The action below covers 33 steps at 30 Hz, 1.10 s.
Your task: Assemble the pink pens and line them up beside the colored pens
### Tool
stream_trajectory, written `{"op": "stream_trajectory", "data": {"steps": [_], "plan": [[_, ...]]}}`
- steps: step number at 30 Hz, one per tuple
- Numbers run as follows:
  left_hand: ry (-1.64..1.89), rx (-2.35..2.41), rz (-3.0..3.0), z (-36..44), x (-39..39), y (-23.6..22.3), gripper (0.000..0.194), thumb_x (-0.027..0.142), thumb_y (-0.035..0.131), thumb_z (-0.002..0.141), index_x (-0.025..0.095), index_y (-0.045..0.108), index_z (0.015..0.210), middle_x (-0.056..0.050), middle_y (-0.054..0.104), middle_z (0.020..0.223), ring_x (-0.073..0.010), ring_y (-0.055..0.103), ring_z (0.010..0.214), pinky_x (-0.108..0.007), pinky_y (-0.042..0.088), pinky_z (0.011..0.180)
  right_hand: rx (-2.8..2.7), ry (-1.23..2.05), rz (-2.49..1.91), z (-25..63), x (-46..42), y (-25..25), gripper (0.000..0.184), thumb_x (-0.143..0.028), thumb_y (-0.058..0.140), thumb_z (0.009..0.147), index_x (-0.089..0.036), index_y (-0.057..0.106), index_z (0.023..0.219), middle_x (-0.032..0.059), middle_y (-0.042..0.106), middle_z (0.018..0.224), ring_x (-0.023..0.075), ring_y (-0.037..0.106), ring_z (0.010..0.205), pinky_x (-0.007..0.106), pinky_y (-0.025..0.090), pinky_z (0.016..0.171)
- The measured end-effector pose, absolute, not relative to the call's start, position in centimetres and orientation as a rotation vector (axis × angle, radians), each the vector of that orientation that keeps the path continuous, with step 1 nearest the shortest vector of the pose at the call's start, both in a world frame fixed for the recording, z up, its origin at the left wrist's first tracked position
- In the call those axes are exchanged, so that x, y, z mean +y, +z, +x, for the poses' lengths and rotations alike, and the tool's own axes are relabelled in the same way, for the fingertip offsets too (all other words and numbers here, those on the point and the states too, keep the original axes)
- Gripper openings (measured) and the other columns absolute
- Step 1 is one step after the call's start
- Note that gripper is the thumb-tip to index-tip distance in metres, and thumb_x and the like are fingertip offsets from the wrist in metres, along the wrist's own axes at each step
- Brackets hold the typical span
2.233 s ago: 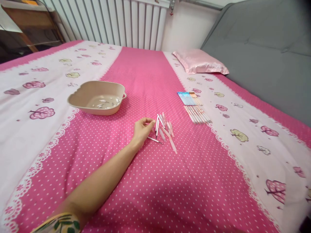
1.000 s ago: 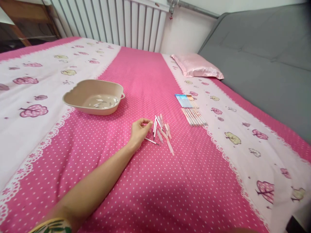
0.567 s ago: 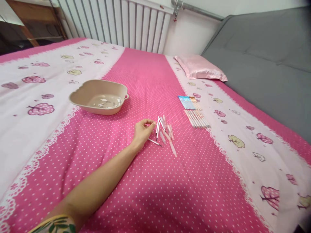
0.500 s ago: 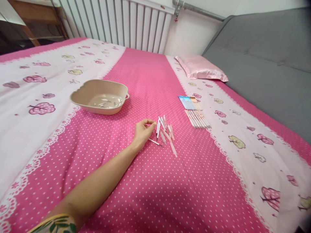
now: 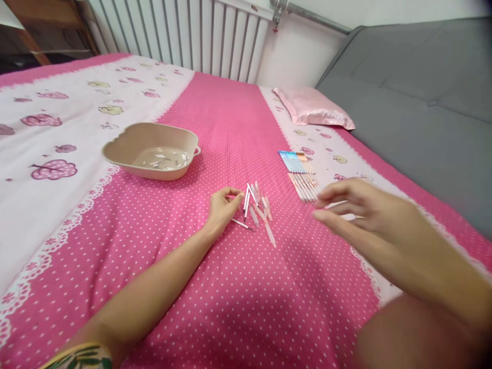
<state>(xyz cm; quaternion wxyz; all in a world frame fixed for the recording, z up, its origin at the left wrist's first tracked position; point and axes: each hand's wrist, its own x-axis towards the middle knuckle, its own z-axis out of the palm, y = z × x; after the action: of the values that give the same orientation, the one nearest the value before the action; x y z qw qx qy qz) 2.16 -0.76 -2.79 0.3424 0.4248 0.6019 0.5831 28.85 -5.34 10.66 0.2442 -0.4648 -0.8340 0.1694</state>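
My left hand rests on the pink dotted bedspread with its fingers curled and thumb and forefinger pinched together. Its fingertips touch the left edge of a small loose pile of pen tubes and refills. Whether anything sits in the pinch I cannot make out. My right hand hovers above the bed to the right of the pile, fingers stretched out and slightly apart, holding nothing. Just beyond its fingertips lie neat rows of assembled pens, partly hidden by the hand.
A beige plastic bowl with several small white bits inside stands at the left. A pink satin pillow lies at the far right. A grey upholstered surface borders the bed's right side, and a white radiator stands behind.
My right hand has come into view from the right and now hovers near the rows of pens. My left hand has stayed by the pile, still curled.
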Motion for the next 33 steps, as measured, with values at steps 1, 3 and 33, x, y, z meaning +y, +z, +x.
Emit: {"op": "stream_trajectory", "data": {"steps": [1,3,33], "plan": [[1.517,1.562,1.109,2.1,-0.7,-2.9,0.026,0.04,0.065,0.07,0.015,0.066,0.076,0.0,0.06,0.056,-0.0106,0.05,0.046,-0.022,0.037,0.046,-2.336,0.494,-1.353,26.5,-4.1,10.9,0.016,-0.036,0.059,0.084,-0.024,0.062,0.093,0.007,0.066,0.092,0.0208,0.064,0.08,0.032,0.05,0.065],[1.514,1.562,1.122,2.1,-0.7,-3.1,0.026,0.04,0.064,0.071,0.015,0.065,0.077,-0.001,0.06,0.057,-0.0105,0.05,0.046,-0.021,0.037,0.046,-2.481,0.551,-1.537,22.8,-2.2,10.7,0.013,-0.035,0.06,0.081,-0.022,0.061,0.083,0.0054,0.067,0.082,0.0194,0.063,0.071,0.029,0.047,0.057],[1.472,1.584,1.898,2.5,-1.8,-1.6,0.025,0.021,0.058,0.078,0.02,0.063,0.102,-0.005,0.065,0.089,-0.0128,0.058,0.071,-0.025,0.047,0.064,-2.332,0.721,-1.406,19.4,1.1,5.1,0.006,-0.022,0.055,0.077,-0.021,0.05,0.077,0.0003,0.064,0.07,0.0149,0.062,0.065,0.025,0.044,0.059]]}}
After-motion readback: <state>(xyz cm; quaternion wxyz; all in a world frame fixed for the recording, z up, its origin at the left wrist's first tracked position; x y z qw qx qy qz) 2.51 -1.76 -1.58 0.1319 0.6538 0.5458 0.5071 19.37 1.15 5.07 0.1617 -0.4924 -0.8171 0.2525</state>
